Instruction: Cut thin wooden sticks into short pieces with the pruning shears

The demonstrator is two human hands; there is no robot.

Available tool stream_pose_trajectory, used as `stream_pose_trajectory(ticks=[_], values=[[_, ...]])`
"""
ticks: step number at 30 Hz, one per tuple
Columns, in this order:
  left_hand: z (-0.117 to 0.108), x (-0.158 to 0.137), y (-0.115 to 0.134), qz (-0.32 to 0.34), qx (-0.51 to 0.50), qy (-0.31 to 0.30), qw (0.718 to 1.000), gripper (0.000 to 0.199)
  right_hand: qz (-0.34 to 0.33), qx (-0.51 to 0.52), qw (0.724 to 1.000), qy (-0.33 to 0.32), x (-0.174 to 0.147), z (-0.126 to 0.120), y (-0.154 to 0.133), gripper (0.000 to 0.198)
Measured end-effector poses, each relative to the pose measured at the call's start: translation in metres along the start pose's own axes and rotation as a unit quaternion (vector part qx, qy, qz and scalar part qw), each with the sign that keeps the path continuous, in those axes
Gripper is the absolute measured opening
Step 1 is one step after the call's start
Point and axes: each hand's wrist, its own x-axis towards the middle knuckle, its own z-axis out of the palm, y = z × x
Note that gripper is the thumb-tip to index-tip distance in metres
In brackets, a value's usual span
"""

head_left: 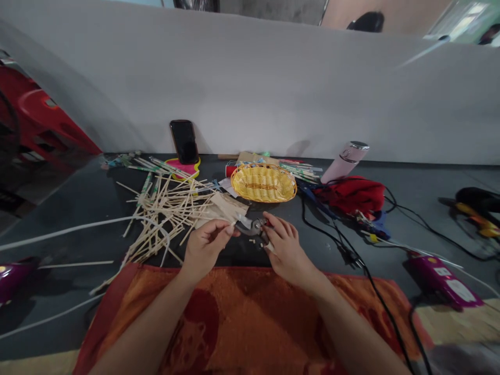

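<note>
My left hand (210, 248) pinches a thin pale stick (235, 222), of which only a short end shows past the fingertips. Wrapped in my right hand (285, 246) is a pair of pruning shears (253, 227), their jaws pointing left at the stick's end. Whether the blades touch the stick is too small to tell. A few small cut bits (252, 241) lie on the dark table just below the shears. Left of my hands spreads a loose heap of thin wooden sticks (167, 208), partly under a piece of tan card (228, 205).
A yellow woven basket (264, 183) stands beyond my hands. Behind it are a pink bottle (346, 161), red cloth (351, 192) and a leaning phone (185, 141). Black cables (336, 237) and a purple box (445, 281) lie right. An orange towel (258, 317) covers the near edge.
</note>
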Motion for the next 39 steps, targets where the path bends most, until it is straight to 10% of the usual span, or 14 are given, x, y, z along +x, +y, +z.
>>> stream_pose_trajectory(ticks=[29, 39], values=[[0.002, -0.003, -0.001, 0.046, 0.028, -0.077, 0.996, 0.021, 0.004, 0.046, 0.999, -0.006, 0.000, 0.003, -0.007, 0.033], [0.001, -0.007, -0.001, 0.067, 0.037, -0.095, 0.993, 0.019, 0.018, 0.065, 0.997, -0.033, 0.001, 0.001, -0.009, 0.081]])
